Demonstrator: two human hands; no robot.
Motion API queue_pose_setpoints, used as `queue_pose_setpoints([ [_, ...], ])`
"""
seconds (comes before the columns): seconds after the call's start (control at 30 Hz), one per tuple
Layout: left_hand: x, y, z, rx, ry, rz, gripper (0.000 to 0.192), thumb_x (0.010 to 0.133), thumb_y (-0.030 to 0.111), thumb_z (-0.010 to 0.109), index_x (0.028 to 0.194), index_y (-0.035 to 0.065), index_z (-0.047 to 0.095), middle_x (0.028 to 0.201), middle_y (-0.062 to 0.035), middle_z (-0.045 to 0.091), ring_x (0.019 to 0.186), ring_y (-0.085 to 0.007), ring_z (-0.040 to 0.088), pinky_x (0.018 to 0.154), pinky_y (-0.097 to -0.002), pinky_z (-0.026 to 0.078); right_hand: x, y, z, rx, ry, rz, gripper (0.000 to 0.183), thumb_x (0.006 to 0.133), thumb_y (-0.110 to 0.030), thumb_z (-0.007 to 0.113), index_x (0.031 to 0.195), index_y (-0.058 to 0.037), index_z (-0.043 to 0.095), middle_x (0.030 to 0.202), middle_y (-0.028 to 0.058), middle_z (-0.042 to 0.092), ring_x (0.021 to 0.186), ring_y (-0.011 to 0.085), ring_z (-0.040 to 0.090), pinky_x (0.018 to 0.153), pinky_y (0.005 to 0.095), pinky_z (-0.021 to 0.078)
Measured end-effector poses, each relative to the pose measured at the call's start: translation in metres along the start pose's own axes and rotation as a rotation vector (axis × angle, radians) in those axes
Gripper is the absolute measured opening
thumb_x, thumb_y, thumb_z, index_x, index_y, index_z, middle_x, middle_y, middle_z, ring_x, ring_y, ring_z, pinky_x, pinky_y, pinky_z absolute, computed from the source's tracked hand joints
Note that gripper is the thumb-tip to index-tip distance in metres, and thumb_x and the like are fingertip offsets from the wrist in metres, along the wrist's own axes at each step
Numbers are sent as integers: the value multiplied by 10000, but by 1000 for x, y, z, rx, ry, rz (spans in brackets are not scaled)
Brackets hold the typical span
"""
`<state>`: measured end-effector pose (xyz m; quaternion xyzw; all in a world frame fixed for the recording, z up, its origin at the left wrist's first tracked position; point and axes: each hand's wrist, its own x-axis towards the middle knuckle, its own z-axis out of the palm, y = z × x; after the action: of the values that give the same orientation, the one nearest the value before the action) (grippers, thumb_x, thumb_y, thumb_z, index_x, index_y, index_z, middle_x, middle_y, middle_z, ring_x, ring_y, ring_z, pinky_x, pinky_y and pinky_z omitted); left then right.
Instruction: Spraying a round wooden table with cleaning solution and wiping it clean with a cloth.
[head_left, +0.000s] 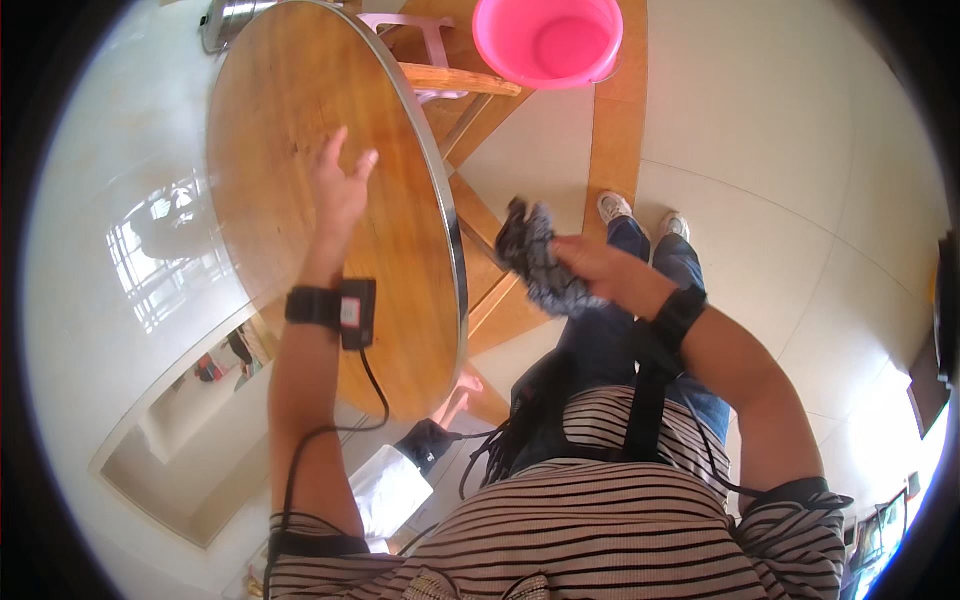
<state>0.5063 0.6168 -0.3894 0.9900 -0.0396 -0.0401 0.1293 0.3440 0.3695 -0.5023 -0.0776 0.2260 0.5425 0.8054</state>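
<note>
My right hand (592, 262) is closed on a bunched grey and dark patterned cloth (553, 277), held in the air between the table and my legs. My left hand (343, 176) is over the oval-looking wooden tabletop (397, 300), fingers apart and holding nothing; whether it touches the wood I cannot tell. Each of my wrists bears a black strap, and a cable runs from the box on the left one. A pink plastic bucket (551, 37) stands on the floor beyond the table's far end, and no contents show in the visible part.
A wooden bar (461, 78) and a pale pink plastic stool (435, 41) are beside the table's metal-edged rim. A shiny metal container (232, 22) sits at the top left. Another person in a white top and dark shorts (424, 446) is near the table's lower end.
</note>
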Motion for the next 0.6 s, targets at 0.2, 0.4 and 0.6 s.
queue_pose_setpoints([
  [0.2,-64,-3,-20,367,-254,-7,699,586,241,678,1184,99,344,1266,-141,257,1197,-280,165,914,-515,137,8,-9,-3,2,167,-124,248,820,-194,429,981,-11,477,897,83,547,783,168,550,687,301,459],
  [0.4,-48,8,-40,600,-607,75,869,526,251,712,1236,90,236,1293,-126,202,1218,-251,113,907,-537,107,20,8,36,123,144,-169,229,745,-101,548,944,-11,479,832,83,561,724,185,568,616,308,486],
  [0.6,-23,56,-25,606,-532,201,930,485,269,730,1229,43,221,1256,-146,270,1205,-250,166,915,-521,130,21,-3,67,301,225,-289,247,725,-123,587,913,8,497,812,87,564,710,171,562,617,289,479],
])
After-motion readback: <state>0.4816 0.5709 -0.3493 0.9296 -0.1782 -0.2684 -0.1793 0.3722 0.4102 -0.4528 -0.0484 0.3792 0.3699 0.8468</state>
